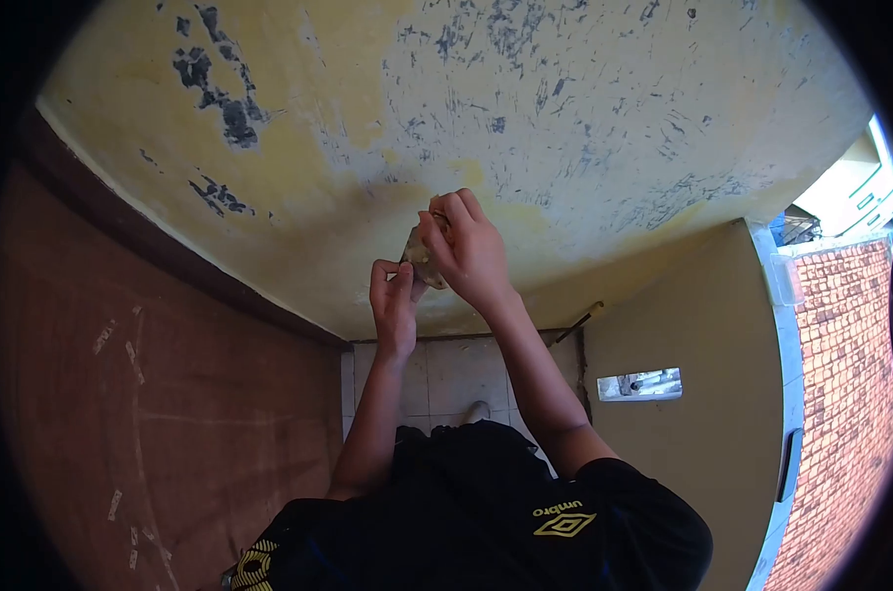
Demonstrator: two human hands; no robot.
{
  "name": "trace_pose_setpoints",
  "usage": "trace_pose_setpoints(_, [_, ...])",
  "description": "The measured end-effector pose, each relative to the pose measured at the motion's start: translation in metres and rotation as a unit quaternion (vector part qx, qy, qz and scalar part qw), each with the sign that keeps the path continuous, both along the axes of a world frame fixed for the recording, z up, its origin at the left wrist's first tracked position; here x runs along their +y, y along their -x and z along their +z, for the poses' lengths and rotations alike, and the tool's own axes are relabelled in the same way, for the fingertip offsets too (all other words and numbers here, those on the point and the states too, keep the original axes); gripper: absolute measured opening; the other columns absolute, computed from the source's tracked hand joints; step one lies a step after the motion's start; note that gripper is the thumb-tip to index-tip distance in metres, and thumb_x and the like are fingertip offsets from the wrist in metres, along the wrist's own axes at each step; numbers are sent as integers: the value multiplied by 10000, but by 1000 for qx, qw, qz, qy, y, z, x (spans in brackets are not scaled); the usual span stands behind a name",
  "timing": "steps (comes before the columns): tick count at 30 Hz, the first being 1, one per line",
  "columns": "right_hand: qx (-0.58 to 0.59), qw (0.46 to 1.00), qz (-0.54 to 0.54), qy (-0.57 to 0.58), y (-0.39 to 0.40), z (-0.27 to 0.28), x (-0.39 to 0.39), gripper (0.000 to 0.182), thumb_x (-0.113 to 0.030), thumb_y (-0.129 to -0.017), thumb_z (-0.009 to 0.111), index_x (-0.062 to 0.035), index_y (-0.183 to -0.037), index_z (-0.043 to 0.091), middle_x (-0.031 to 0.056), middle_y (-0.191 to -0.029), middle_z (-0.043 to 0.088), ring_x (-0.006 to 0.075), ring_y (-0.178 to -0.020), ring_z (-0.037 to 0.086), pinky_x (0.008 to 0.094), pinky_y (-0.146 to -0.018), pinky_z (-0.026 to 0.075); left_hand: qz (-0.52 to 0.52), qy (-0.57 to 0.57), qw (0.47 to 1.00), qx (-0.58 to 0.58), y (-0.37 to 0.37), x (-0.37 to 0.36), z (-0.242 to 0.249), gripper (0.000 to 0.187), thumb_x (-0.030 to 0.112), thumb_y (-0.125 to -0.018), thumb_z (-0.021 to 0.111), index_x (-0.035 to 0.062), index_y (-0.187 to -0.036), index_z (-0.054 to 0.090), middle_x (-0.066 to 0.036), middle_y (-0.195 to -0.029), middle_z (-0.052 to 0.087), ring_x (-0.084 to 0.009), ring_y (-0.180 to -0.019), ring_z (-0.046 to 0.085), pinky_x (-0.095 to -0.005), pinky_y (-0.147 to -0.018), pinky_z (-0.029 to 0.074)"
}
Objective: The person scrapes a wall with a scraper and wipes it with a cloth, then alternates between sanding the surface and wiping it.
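Between my hands, in front of the wall, is a small flat pale-yellowish piece (424, 261) with a dark edge on its left side. My left hand (395, 303) pinches its lower left edge between thumb and fingers. Higher up, my right hand (474, 251) is closed with its fingers bent over the top of the piece. I cannot tell whether these fingers also grip something else, as the knuckles hide it. Behind both hands stands the yellow wall (338, 236), its paint worn and flaked in many dark grey patches.
A reddish-brown surface with tape scraps (190, 394) fills the left. On the right, a beige wall (693, 325) has a small slot opening (639, 384). A stick (579, 321) leans near the corner. Pale floor tiles (446, 369) lie below, and brickwork (845, 364) shows outside.
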State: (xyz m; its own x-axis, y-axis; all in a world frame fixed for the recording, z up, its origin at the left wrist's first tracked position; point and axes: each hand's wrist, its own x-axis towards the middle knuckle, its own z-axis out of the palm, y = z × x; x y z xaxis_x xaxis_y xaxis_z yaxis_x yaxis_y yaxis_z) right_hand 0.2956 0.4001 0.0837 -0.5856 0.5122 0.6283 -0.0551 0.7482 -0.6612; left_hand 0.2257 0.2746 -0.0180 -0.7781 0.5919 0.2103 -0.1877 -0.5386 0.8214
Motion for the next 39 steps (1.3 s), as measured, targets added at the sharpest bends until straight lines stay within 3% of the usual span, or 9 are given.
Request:
trace_pose_setpoints(4, [-81, 996, -5, -43, 44, -35, -45, 157, -209, -995, 654, -66, -1039, 606, 122, -981, 623, 360, -788, 697, 466, -643, 562, -3, -10, 1000, -29, 33, -32, 10, 157, 225, -1125, 554, 89, -1084, 487, -66, -1040, 666, -141, -955, 667, -373, -907, 572])
trace_pose_setpoints(9, [-149, 982, 63, -102, 53, -78, -90, 149, -206, -1000, 633, -78, -1062, 588, 120, -967, 617, 372, -794, 701, 488, -631, 567, 15, -61, 984, -168, 59, -79, -42, 135, 221, -1127, 542, 94, -1106, 501, -83, -1117, 667, -172, -1028, 687, -382, -902, 584])
trace_pose_setpoints(14, [-190, 958, 155, -151, 68, -74, -97, 157, -207, -1009, 628, -63, -1061, 593, 120, -961, 626, 360, -795, 706, 471, -662, 565, 33, -59, 980, -188, 95, -122, -38, 144, 230, -1128, 539, 93, -1119, 496, -105, -1177, 670, -212, -1100, 698, -397, -937, 590])
trace_pose_setpoints(18, [-156, 974, 166, 0, 110, -51, -111, 162, -221, -1022, 611, -61, -1043, 589, 125, -1022, 643, 394, -826, 695, 510, -700, 554, 26, -36, 994, -104, 127, -152, -57, 152, 250, -1130, 536, 101, -1130, 507, -114, -1169, 681, -222, -1090, 694, -410, -949, 578])
trace_pose_setpoints(20, [-87, 988, 124, -5, 134, -49, -137, 170, -212, -1041, 598, -44, -1068, 611, 143, -998, 646, 387, -803, 695, 462, -685, 554, 17, -30, 996, -77, 134, -163, -61, 173, 253, -1129, 540, 88, -1128, 488, -136, -1180, 680, -237, -1104, 701, -417, -958, 581])
trace_pose_setpoints(27, [-172, 971, 114, -117, 160, -89, -219, 196, -268, -1022, 625, -81, -1063, 582, 125, -1022, 631, 369, -852, 708, 494, -643, 577, 35, -122, 973, -191, 171, -197, -48, 196, 264, -1125, 544, 72, -1145, 514, -149, -1234, 663, -241, -1140, 680, -439, -995, 559])
trace_pose_setpoints(30, [-147, 979, 94, -104, 177, -92, -206, 213, -266, -1035, 625, -68, -1102, 582, 141, -1037, 635, 414, -828, 691, 503, -657, 561, 25, -116, 971, -207, 170, -202, -42, 204, 265, -1127, 537, 65, -1163, 519, -145, -1246, 659, -239, -1170, 663, -431, -997, 554])
trace_pose_setpoints(36, [-94, 995, -9, -28, 208, -61, -217, 183, -245, -1035, 629, -75, -1090, 591, 129, -1044, 642, 389, -833, 700, 491, -651, 559, 8, -114, 974, -197, 184, -198, -14, 210, 260, -1131, 525, 55, -1179, 521, -130, -1237, 661, -218, -1144, 663, -412, -1021, 543])
trace_pose_setpoints(39, [-135, 983, 70, -100, 190, -69, -236, 177, -236, -1046, 612, -69, -1101, 595, 132, -1057, 649, 400, -833, 692, 498, -657, 553, 10, -130, 970, -207, 201, -206, -9, 213, 256, -1130, 525, 49, -1180, 520, -131, -1235, 660, -216, -1139, 663, -413, -1044, 536])
